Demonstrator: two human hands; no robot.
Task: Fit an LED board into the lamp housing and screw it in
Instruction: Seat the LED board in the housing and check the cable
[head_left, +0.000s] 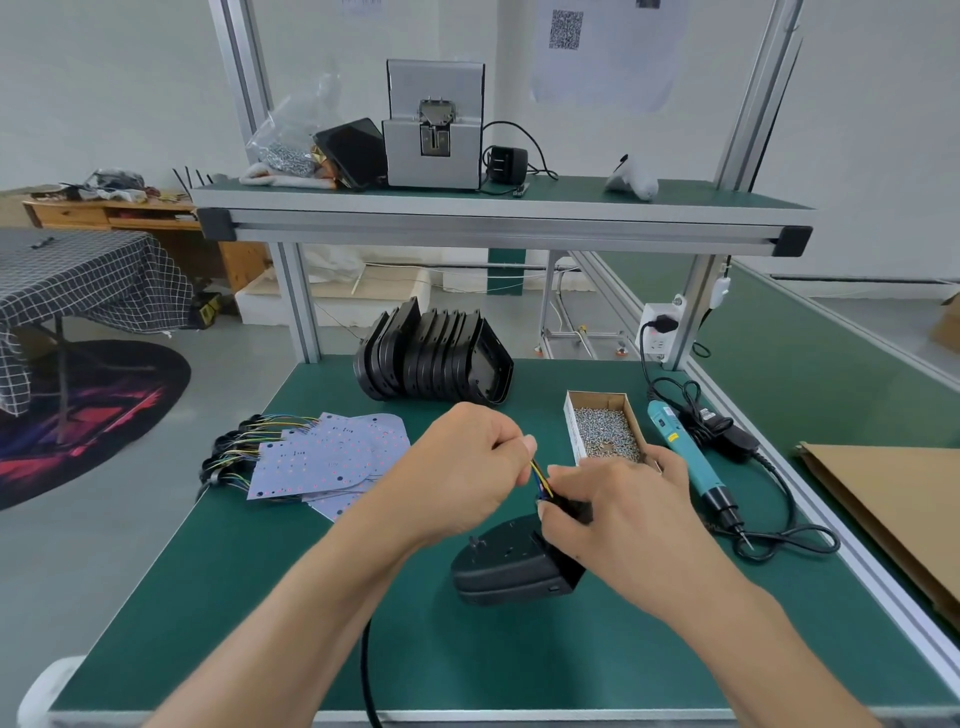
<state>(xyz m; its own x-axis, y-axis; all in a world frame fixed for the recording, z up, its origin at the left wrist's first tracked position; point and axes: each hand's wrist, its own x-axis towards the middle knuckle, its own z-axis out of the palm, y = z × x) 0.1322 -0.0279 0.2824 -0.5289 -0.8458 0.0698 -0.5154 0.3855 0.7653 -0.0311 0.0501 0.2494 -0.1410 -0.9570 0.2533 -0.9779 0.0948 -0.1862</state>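
Observation:
A black lamp housing lies on the green mat in front of me. My left hand pinches a bundle of yellow and blue wires just above it. My right hand grips a small black part at the wires' lower end, over the housing's right edge. A fanned pile of white LED boards with coloured leads lies to the left. The blue electric screwdriver lies to the right. A cardboard box of screws sits just beyond my right hand.
A row of black housings stands on edge at the back of the mat. The screwdriver's black cable loops by the right rail. Flat cardboard lies far right. An upper shelf carries a screw feeder machine.

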